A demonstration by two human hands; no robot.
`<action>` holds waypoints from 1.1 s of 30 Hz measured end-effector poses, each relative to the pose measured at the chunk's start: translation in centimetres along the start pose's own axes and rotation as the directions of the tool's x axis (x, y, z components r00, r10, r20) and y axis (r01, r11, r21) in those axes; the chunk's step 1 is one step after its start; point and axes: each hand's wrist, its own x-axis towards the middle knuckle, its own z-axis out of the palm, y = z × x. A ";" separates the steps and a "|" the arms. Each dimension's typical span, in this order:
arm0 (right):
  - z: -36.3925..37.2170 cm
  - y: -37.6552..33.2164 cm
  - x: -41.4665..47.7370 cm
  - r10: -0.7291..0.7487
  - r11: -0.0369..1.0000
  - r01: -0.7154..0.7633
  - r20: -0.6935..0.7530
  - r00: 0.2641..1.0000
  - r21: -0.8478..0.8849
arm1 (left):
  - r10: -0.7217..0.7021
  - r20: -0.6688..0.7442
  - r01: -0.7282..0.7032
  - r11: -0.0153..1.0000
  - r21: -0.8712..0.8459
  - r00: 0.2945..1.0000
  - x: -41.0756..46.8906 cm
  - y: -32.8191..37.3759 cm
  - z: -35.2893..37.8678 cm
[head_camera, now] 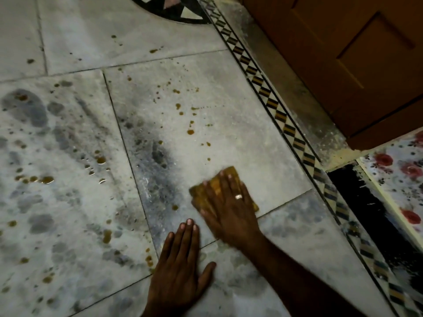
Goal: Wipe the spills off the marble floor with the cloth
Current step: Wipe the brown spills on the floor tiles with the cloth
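My right hand (229, 204) presses flat on a folded yellow-brown cloth (202, 191) against the grey-white marble floor (229, 124), fingers spread over it, a ring on one finger. Most of the cloth is hidden under the hand. My left hand (180, 264) lies palm down on the floor just below and left of it, holding nothing. Brown spill drops (190, 132) dot the tile above the cloth. Larger brown puddles (47, 179) sit on the tile to the left, among dark wet smears (160, 156).
A brown wooden door (343, 53) stands at the upper right behind a patterned inlay border strip (288, 131). A flowered sheet (402, 170) and a black gap (361, 202) lie at the right edge. A dark round inlay (174, 10) marks the floor at the top.
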 end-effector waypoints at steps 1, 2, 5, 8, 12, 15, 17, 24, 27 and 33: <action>0.1 0.6 -2.0 -0.059 0.998 0.059 0.003 0.998 0.000 | -0.009 0.004 0.009 1.000 -0.001 1.000 0.0 -0.1 0.0; 0.2 1.6 -3.8 -0.091 0.996 0.091 0.007 0.996 -0.012 | -0.014 0.010 0.014 1.000 -0.003 1.000 0.1 -0.1 -0.1; 0.4 5.6 -4.9 0.055 0.994 -0.055 0.003 0.998 -0.093 | -0.014 0.022 0.015 1.000 -0.024 1.000 0.1 0.0 -0.4; 0.8 6.8 0.2 0.249 0.960 -0.254 -0.053 0.967 -0.119 | -0.035 0.031 0.035 0.999 -0.028 0.999 0.0 0.1 -0.4; 0.9 4.3 6.6 0.253 0.966 -0.255 -0.053 0.966 -0.048 | -0.030 0.041 0.031 0.999 -0.011 0.999 0.1 0.1 -0.3; 0.9 0.2 3.7 0.005 0.999 -0.007 -0.054 0.999 -0.046 | -0.026 0.038 0.026 1.000 0.006 0.999 -0.1 0.0 -0.2; 0.2 -0.3 -0.6 -0.160 0.987 0.160 -0.014 0.987 -0.013 | -0.025 0.027 0.025 1.000 0.000 0.999 -0.1 -0.1 -0.2; 0.0 4.3 2.4 0.248 0.967 -0.248 -0.010 0.969 -0.063 | -0.035 0.000 0.035 0.999 0.018 0.999 0.0 0.0 -0.4; 0.2 0.3 6.5 0.150 0.988 -0.150 0.023 0.988 -0.022 | -0.074 -0.015 0.074 0.997 0.015 0.997 -0.3 -0.1 -0.7; 0.8 -8.9 -0.4 -0.231 0.973 0.230 0.059 0.971 0.035 | -0.264 -0.094 0.272 0.959 0.083 0.960 -4.7 -2.8 -2.0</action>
